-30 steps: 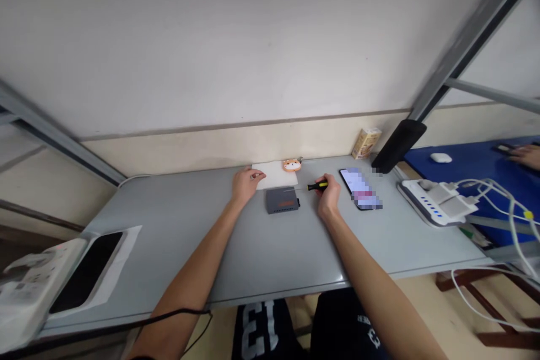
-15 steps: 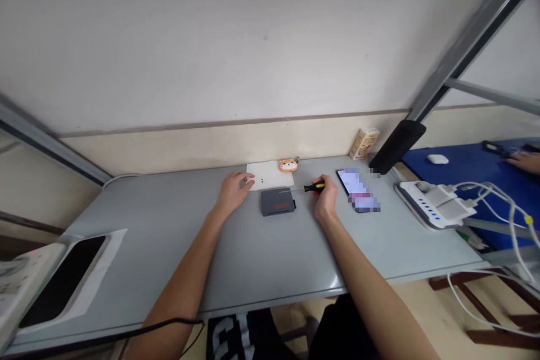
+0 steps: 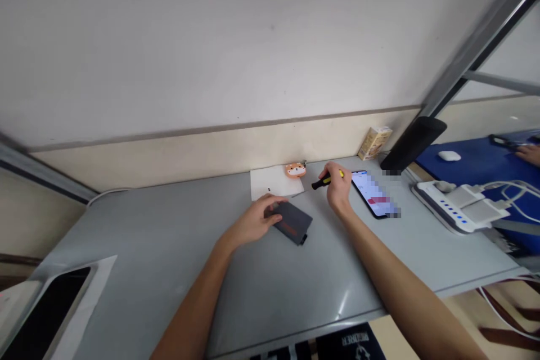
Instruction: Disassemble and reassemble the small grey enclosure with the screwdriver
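Observation:
My left hand (image 3: pixel 254 218) grips the left end of a flat dark grey box (image 3: pixel 294 221) with red lettering and a black connector on one edge. The box lies turned at an angle on the grey desk. In my right hand (image 3: pixel 338 187) is a screwdriver (image 3: pixel 324 181) with a black and yellow handle, its thin shaft pointing left toward the far edge of the box. Whether the tip touches the box I cannot tell. Behind the box is a white sheet (image 3: pixel 261 181) with small dark bits, perhaps screws. An orange animal-faced case (image 3: pixel 295 170) rests at the sheet's right corner.
Right of my right hand lies a lit phone (image 3: pixel 371 194). Beyond it are a small carton (image 3: pixel 374 143), a black cylinder (image 3: pixel 413 143) and a white power strip (image 3: pixel 455 208) with cables. A dark tablet-like device (image 3: pixel 53 315) sits at the left. Another person's hand (image 3: pixel 529 153) shows far right.
My left hand has moved right and taken hold of the grey box, which is now rotated clockwise. My right hand still holds the screwdriver. The view has shifted slightly.

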A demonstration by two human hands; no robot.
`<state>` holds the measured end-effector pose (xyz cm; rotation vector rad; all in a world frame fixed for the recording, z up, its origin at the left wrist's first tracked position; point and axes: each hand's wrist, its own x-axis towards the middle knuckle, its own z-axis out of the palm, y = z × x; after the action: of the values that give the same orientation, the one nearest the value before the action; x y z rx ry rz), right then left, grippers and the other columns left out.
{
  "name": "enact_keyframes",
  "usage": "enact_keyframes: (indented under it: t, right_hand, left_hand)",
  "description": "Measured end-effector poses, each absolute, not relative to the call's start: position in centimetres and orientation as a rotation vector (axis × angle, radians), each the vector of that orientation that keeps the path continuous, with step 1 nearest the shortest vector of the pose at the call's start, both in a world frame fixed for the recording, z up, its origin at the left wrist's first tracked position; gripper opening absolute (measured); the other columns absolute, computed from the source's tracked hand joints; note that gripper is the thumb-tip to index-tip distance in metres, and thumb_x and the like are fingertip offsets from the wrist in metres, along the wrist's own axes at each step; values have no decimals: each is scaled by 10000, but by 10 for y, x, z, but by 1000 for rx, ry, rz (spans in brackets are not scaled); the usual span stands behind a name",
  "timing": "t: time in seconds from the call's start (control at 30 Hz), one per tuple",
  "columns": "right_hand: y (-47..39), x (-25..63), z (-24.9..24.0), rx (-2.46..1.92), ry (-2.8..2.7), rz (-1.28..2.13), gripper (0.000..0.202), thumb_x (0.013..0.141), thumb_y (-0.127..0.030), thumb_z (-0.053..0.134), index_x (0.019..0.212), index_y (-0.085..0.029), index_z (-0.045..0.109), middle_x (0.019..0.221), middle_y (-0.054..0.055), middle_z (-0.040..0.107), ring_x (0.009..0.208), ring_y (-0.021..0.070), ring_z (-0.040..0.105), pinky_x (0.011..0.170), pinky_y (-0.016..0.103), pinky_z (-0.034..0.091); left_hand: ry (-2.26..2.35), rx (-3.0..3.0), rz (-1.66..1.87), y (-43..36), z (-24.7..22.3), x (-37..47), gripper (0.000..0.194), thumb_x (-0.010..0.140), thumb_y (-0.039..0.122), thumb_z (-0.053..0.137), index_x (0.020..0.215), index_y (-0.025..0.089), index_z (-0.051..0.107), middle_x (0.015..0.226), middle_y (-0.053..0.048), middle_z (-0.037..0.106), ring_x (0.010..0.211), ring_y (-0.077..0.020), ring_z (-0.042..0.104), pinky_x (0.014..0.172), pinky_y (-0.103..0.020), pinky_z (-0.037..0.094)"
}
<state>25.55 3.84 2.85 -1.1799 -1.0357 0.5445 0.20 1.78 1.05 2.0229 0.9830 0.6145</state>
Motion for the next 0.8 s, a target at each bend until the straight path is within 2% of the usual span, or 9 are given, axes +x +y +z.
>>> enact_keyframes:
  t: [0.1,0.2,0.3,0.43,0.6,0.8]
  right_hand:
    - [32,254,23,-1185,-1125,497,396,868,-301,491,493,-196,563,505,-10,516,535,131,467,543,282,329]
    - [21,252,19,-1185,-1205,500,398,880,-280,484,496,-198,551,507,-12,507,532,131,461,550,290,321]
    - [15,247,18,-1186,-1282,547,416,903,-288,477,510,-196,575,518,-4,534,536,135,472,556,294,327]
    - [14,244,18,-1162,-1346,597,430,924,-302,478,523,-192,590,528,1,556,539,136,480,554,294,329]
    - [14,246,19,-1133,-1274,591,403,892,-256,476,501,-196,551,510,-8,518,535,132,463,552,293,322]
    - [14,245,19,-1140,-1290,633,408,884,-285,483,494,-203,572,511,4,535,534,143,471,538,293,331]
  left_hand:
    - [940,1981,678,25,4,0,353,981,150,493,1262,261,677,1263,-72,679,1167,-199,645,1047,-379,515]
    - [994,1947,758,26,-3,6,375,1001,121,394,1157,231,716,1141,-74,720,1067,-188,689,1005,-383,535]
    - [1059,1971,829,25,-8,13,419,943,44,379,1089,227,726,1078,-52,726,986,-170,699,943,-354,551]
    - [1088,2055,842,24,-9,17,477,844,-36,379,1042,225,725,1045,-28,733,996,-161,688,947,-334,538]
    - [1138,2053,829,23,-5,19,453,880,-14,359,1015,218,723,1048,-28,730,981,-158,688,921,-323,544]
    - [1188,2058,815,21,-1,21,417,938,40,348,996,211,724,1037,-31,738,978,-163,688,933,-333,541]
